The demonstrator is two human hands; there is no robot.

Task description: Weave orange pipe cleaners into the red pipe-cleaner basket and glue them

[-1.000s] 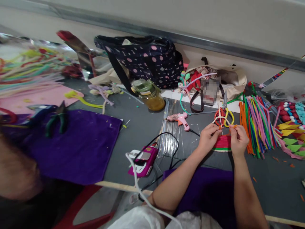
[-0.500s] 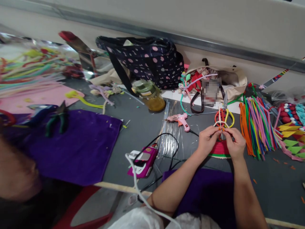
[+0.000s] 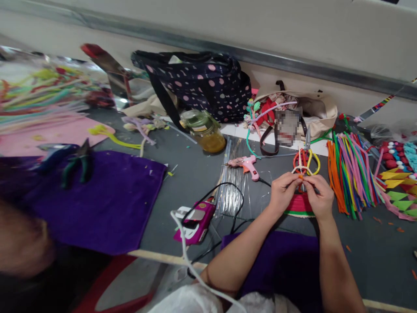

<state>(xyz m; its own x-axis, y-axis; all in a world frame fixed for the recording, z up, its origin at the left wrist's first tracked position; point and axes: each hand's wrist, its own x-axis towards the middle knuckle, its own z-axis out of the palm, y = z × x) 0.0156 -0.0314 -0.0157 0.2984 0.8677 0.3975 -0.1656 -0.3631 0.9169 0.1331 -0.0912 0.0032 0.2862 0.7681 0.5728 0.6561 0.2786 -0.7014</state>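
From my remote seat, both hands sit between 3 and 4 o'clock of my view's centre: the left hand and the right hand are drawn close, their fingertips meeting as they pinch a small orange piece. I read that piece as being in mid-handling; its shape is mostly covered, so I can't tell how much shaping it has had or how much is left. At 6 o'clock of the fingertips is a red piece with a green band and a pale edge; it looks well made up to me, though the hands partly hide it. A pale forked strip shows at 12 o'clock, just past the fingertips; whether it joins the orange piece, I can't say. Beyond it, scissors lie on the worktop. Near 3 o'clock a bundle of coloured strips, orange among them, looks largely unworked, while small orange scraps at 4 o'clock suggest some cutting is done. The glue gun rests towards 10 o'clock, unheld.
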